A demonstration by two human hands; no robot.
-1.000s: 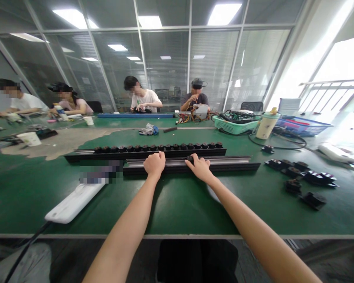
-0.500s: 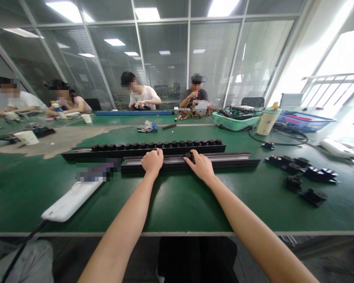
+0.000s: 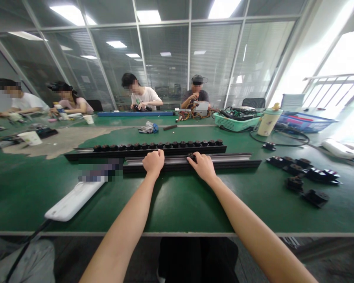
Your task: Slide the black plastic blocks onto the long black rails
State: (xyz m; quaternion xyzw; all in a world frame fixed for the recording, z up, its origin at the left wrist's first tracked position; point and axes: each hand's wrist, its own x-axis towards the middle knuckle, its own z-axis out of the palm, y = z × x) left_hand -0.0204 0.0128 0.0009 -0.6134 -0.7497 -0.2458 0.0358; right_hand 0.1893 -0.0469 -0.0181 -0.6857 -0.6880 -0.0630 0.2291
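A long black rail (image 3: 233,162) with a silvery channel lies across the green table (image 3: 177,204) in front of me. My left hand (image 3: 153,162) is curled into a fist, gripping the rail's near edge. My right hand (image 3: 204,166) rests on the rail with its fingers pressed on a small black round part (image 3: 190,156) seated in the channel. Behind it lies a second black rail (image 3: 76,155) carrying a row of several black round parts.
Several loose black parts (image 3: 305,177) lie at the right. A white elongated device (image 3: 73,200) lies at the near left. Farther back stand a green basket (image 3: 235,122), a pale bottle (image 3: 268,121) and black cable. Other people sit working at the far side.
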